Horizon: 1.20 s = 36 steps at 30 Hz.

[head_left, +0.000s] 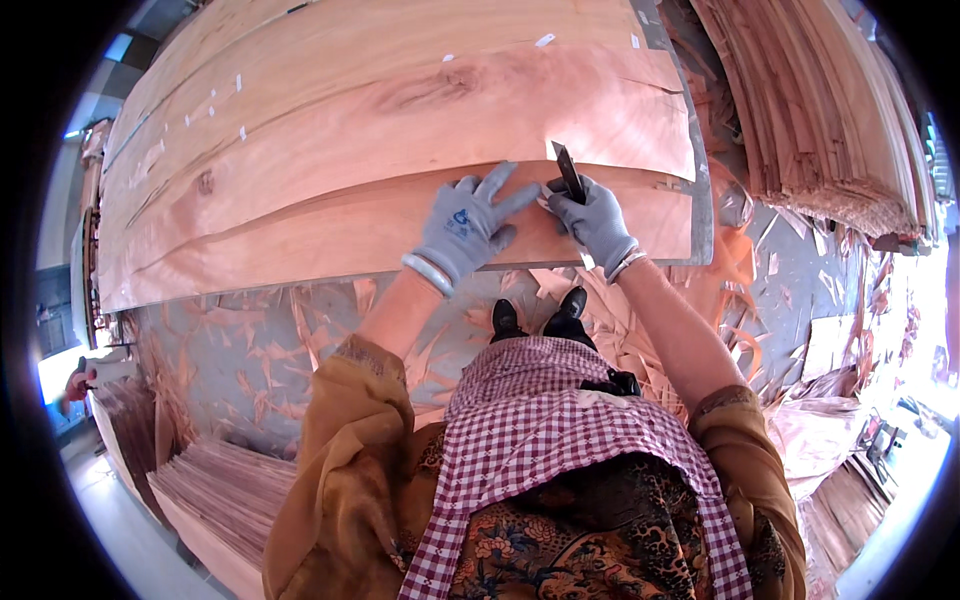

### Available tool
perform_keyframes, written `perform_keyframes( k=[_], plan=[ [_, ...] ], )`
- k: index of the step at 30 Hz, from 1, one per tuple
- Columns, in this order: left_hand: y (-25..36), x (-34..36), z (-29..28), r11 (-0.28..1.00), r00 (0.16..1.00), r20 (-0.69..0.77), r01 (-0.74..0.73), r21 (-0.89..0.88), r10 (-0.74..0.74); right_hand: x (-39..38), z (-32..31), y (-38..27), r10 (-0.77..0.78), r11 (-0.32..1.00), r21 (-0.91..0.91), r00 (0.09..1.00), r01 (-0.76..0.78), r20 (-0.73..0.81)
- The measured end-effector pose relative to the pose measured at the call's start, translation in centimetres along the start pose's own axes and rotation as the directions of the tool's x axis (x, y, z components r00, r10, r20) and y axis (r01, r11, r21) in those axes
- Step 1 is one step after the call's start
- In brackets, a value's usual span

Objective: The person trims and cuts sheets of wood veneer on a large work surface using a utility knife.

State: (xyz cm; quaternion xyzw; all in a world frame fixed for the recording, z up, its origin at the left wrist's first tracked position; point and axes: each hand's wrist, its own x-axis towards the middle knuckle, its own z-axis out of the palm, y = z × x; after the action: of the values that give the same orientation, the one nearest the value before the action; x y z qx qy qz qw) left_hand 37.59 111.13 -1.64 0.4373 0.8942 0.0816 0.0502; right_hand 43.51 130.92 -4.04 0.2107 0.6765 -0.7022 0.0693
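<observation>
L hand [465,225] spread on wd sheet [330,232]; R hand [595,225] grips dk knife [568,173], scraps [620,338] below.

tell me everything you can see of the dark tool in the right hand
The dark tool is slim, straight and flat-sided, blackish, with a slanted upper end. It leans, that end tipped away from the person and slightly left. The gloved right hand grips it over thin wood sheets; contact with them is unclear.

I've got a thick veneer stack [815,110] upper right, scraps [640,335] littering the grey floor [445,320], a lower stack [225,490] bottom left!
</observation>
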Motion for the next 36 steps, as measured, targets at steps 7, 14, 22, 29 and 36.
perform_keyframes(
  k=[7, 14, 22, 29, 36],
  plan=[
    [-0.2, 0.3, 0.0, 0.995, 0.998, 0.008, -0.06, 0.078, 0.06, 0.0, 0.2, 1.0, -0.035, 0.999, -0.036, 0.999, 0.034, -0.032],
    [-0.2, -0.6, 2.3, 0.994, 0.988, -0.145, -0.048, 0.097, 0.062, -0.2, 0.3, 0.7, -0.007, 0.999, -0.037, 0.999, 0.006, -0.04],
    [-0.1, -0.3, 1.7, 0.999, 0.998, -0.064, 0.027, -0.022, -0.028, 0.2, -1.3, 1.1, -0.166, 0.985, -0.015, 0.975, 0.17, 0.147],
    [-0.3, -0.9, 2.3, 0.999, 0.995, -0.091, 0.045, -0.005, -0.046, -1.6, -2.1, -2.3, 0.027, 0.995, -0.098, 0.983, -0.01, 0.182],
    [0.2, -0.6, 2.0, 0.997, 0.995, -0.081, 0.064, 0.038, -0.06, 0.0, -4.0, -5.3, -0.076, 0.643, -0.739, 0.977, 0.2, 0.198]
  ],
)
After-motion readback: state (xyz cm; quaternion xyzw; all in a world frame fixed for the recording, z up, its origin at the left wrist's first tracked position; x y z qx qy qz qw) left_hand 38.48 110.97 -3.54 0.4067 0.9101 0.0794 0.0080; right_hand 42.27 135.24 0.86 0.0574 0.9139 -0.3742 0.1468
